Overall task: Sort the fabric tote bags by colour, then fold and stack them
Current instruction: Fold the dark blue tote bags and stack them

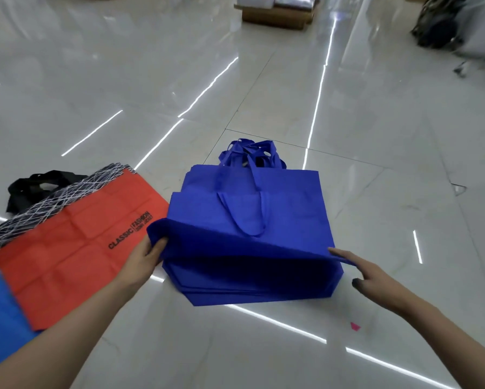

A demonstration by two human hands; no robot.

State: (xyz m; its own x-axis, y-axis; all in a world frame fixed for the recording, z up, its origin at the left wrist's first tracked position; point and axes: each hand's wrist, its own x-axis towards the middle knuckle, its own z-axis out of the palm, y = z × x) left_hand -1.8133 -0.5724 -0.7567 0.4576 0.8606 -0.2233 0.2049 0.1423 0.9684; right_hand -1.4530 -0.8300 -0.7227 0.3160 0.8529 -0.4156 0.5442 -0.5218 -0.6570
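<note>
Red tote bag (75,245) reads "CLASSIC | FASHION" in black

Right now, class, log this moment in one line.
step: fold | left hand grips blue bag edge | right hand touches edge | red bag alongside

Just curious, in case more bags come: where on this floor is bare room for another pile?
Bare floor lies right of the blue bags and beyond them toward the cardboard box. Left is crowded: the orange bag lies there.
</note>
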